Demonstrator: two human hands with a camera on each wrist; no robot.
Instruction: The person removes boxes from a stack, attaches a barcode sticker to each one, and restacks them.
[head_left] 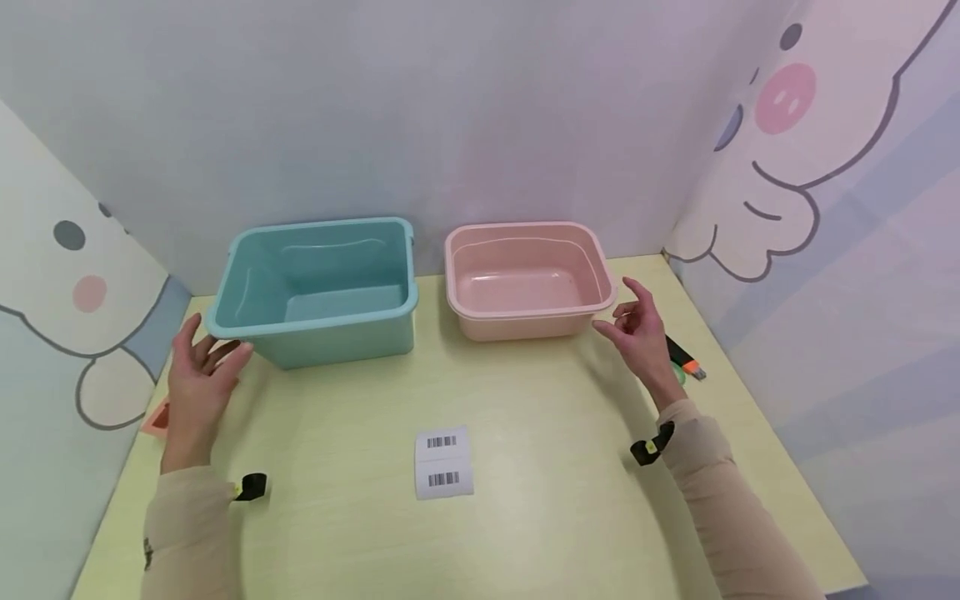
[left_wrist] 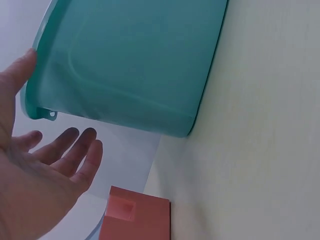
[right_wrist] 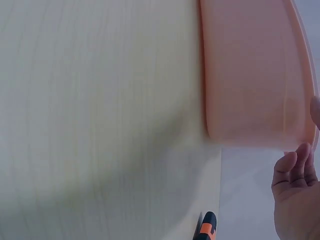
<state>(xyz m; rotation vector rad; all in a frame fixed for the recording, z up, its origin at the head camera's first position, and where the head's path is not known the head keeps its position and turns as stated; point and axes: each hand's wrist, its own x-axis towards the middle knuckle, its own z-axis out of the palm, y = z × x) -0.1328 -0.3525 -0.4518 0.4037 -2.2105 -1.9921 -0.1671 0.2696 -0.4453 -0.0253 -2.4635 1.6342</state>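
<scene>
A teal plastic bin (head_left: 345,337) stands at the back left, its inside bare. Beside its front left corner is my left hand (head_left: 197,387), fingers loosely bent and spread apart; in the left wrist view the thumb overlaps the bin's rim (left_wrist: 31,100) while the fingers stay off the wall. To the right sits a smaller pink basin (head_left: 525,327), also with nothing inside. My right hand (head_left: 643,337) is at its front right corner, thumb and forefinger apart. The right wrist view shows those fingertips (right_wrist: 303,149) right at the basin's rim.
A white paper with two barcodes (head_left: 444,463) lies mid-table. Beyond my right wrist are a black and orange tool (head_left: 688,360) and a green ring-like item (head_left: 678,374). An orange-red block (head_left: 157,418) sits by the left edge. Cartoon-printed walls (head_left: 450,108) surround the table.
</scene>
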